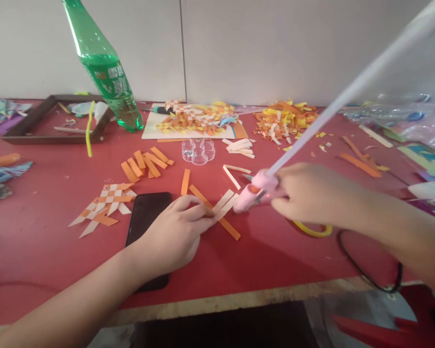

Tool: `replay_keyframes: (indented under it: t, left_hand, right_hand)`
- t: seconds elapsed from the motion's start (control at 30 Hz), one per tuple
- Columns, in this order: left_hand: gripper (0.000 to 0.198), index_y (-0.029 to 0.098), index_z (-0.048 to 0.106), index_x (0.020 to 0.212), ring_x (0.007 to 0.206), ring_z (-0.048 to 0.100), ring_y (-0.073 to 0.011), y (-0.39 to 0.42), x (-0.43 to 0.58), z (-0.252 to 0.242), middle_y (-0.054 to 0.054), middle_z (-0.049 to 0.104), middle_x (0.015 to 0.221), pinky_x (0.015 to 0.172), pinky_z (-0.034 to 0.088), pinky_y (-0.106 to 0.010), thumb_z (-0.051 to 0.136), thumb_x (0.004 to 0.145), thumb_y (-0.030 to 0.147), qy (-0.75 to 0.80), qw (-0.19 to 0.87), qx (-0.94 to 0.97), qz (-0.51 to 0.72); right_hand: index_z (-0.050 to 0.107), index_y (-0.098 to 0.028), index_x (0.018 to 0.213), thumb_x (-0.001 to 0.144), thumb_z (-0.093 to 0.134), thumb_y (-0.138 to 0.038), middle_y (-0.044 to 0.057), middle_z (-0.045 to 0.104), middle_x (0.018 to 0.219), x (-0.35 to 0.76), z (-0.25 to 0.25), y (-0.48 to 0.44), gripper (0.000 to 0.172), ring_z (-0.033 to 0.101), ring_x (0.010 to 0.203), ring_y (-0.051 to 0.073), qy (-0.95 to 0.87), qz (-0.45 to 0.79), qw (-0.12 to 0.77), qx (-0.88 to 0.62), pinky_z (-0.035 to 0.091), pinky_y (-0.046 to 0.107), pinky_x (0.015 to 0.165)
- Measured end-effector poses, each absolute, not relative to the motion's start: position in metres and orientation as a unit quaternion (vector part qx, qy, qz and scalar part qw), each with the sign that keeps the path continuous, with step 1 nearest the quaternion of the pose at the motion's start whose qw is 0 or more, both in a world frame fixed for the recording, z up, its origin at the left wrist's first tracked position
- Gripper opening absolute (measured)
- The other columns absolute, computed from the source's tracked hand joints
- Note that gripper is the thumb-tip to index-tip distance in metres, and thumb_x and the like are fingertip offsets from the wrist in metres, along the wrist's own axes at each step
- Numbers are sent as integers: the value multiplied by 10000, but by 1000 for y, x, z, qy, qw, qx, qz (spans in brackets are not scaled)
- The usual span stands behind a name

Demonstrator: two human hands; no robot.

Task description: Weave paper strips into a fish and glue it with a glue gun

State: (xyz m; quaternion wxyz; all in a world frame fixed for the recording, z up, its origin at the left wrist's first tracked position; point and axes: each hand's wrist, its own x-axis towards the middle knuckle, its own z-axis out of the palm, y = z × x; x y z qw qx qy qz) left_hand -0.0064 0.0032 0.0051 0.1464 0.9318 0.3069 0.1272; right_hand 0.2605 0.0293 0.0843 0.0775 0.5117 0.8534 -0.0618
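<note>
My right hand [308, 191] is wrapped round a pink hot glue gun [247, 198]. A long whitish glue stick [333, 106] sticks up from its back. The gun's front end is close to the tips of two cream paper strips [227, 205]. My left hand [181, 222] pinches these strips at their near ends, where they cross a long orange strip [229, 228] on the table. Left of that hand lies a black phone [147, 212], partly under the forearm. Beside the phone is a woven orange-and-white paper fish [107, 203]. Another cream strip, folded [232, 176], lies beyond the gun.
The table [275, 261] is red. Loose orange strips [147, 162], cream strips [239, 146] and a clear flower-shaped dish [198, 151] lie ahead. Farther back are a green bottle [112, 87], a dark frame [54, 140], and piled paper pieces [284, 118]. A black cable [369, 275] loops at right.
</note>
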Motion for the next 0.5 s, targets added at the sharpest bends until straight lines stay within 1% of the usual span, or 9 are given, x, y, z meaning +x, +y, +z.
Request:
replay_keyframes:
  t: [0.07,0.1,0.13,0.17,0.2,0.27,0.33,0.37,0.5]
  left_hand:
    - [479,155,681,1179,1044,503,-272,3,-6,4,-63,688,1161,925,522,-453,443,796,-5,305,146,932,130]
    - [476,147,682,1173,1042,505,-272,3,-6,4,-66,690,1153,924,524,-452,445,791,-10,303,145,933,130]
    - [472,138,684,1166,1044,507,-272,3,-6,4,-70,692,1145,924,526,-450,447,787,-13,300,145,934,131]
    - [465,129,686,1158,1049,508,-273,3,-6,3,-75,694,1135,925,528,-446,447,787,-15,297,144,935,132]
    - [452,121,689,1150,1054,510,-273,3,-5,3,-79,696,1126,926,529,-442,446,793,-12,293,143,936,135]
    - [430,116,691,1145,1060,513,-272,3,-5,3,-80,696,1127,928,531,-434,438,817,1,287,141,937,139]
    - [414,120,691,1144,1066,514,-273,4,-5,3,-77,695,1133,934,530,-434,437,834,15,285,140,938,141]
    - [412,121,689,1148,1070,514,-274,4,-5,3,-76,694,1138,939,528,-436,440,835,18,284,139,938,140]
    - [416,124,682,1155,1074,523,-271,4,-6,4,-75,694,1147,939,531,-430,448,830,15,278,138,940,142]
  right_hand:
    - [593,-206,859,798,447,-162,55,686,763,282,82,40,165,617,645,183,817,-69,40,571,386,283,549]
    - [587,-200,925,828,450,-189,73,693,822,294,80,45,168,627,686,187,797,-81,12,599,415,286,579]
    - [568,-192,995,824,489,-224,96,696,901,307,79,50,191,638,744,198,771,-90,-31,630,440,286,604]
    - [544,-200,1096,830,490,-222,105,693,998,321,76,54,272,649,824,199,759,-122,-69,636,463,276,642]
    - [530,-199,1114,826,488,-204,106,686,1043,334,73,58,291,657,883,196,752,-165,-99,630,480,256,667]
    - [532,-186,1081,851,463,-217,113,678,1037,356,66,63,242,663,906,196,741,-156,-109,644,491,245,660]
    - [561,-173,926,851,492,-254,115,680,906,371,55,67,130,660,791,201,736,-112,-105,660,468,259,583]
    - [568,-175,854,847,510,-268,102,676,832,376,49,69,109,648,721,197,737,-90,-101,662,446,262,540]
    - [537,-203,626,814,538,-242,6,574,517,378,30,78,192,516,418,133,790,-59,-89,603,313,232,395]
